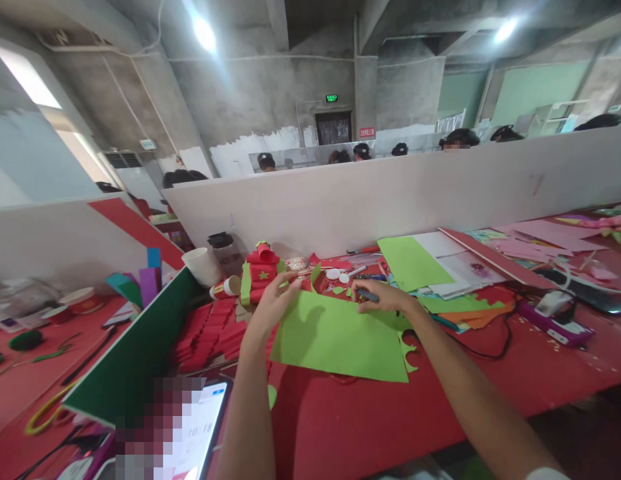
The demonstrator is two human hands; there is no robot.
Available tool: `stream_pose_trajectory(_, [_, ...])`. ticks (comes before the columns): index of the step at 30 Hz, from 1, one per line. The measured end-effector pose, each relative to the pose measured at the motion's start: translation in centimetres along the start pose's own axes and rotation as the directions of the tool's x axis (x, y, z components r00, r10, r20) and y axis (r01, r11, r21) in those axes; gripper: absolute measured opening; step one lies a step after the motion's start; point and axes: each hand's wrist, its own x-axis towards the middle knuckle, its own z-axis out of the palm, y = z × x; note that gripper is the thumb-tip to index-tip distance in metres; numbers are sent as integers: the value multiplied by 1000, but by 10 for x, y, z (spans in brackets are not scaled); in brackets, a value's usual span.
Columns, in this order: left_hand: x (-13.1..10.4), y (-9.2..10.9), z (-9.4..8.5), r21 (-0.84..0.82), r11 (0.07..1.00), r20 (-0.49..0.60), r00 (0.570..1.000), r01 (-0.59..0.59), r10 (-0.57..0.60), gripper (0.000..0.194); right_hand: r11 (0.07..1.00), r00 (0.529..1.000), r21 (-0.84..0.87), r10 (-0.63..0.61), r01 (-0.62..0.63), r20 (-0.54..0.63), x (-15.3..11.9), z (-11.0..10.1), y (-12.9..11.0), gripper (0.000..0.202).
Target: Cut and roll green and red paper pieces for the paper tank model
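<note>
A bright green sheet, plain and matte [335, 340], spreads mostly flat over the red surface [350, 427], its long near side straight and slightly askew to the surface's near edge, with a bare red strip between the two. Its left side slants inward toward the far side, where a soft shadow dims the upper left part. At the far side, right of the sheet's middle, a short dark pen-like tool [369, 295] slopes down to the right, partly hidden.
</note>
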Motion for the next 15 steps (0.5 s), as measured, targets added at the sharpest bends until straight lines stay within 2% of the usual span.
stream_pose_trajectory(3, [-5,-2,9,153,988,135,990,21,-42,35,981,994,-194,-2,-20,-114,10,11,3,17])
stream_pose_trajectory(5, [-8,-3,14,256,967,197,979,7,-59,32,964,986,-261,11,-54,-164,16,19,6,14])
stream_pose_trajectory(8, [-14,1,15,409,913,228,969,-6,-95,34,949,985,-308,17,-71,-172,21,28,10,18])
stream_pose_trajectory(10, [-19,10,9,504,864,217,969,-4,-122,33,945,985,-319,19,-74,-173,23,32,12,24])
stream_pose_trajectory(11, [-21,16,5,522,853,247,960,-16,-132,31,946,983,-314,16,-75,-185,23,32,13,26])
stream_pose_trajectory(13, [-27,30,-4,475,879,361,918,-31,-162,25,957,970,-282,4,-75,-244,23,30,15,24])
stream_pose_trajectory(14, [-30,37,-8,422,907,446,873,-12,-196,21,963,958,-260,-2,-75,-286,23,27,16,22])
stream_pose_trajectory(15, [-34,43,-11,354,935,549,806,17,-222,19,968,941,-240,-6,-80,-338,22,23,17,18])
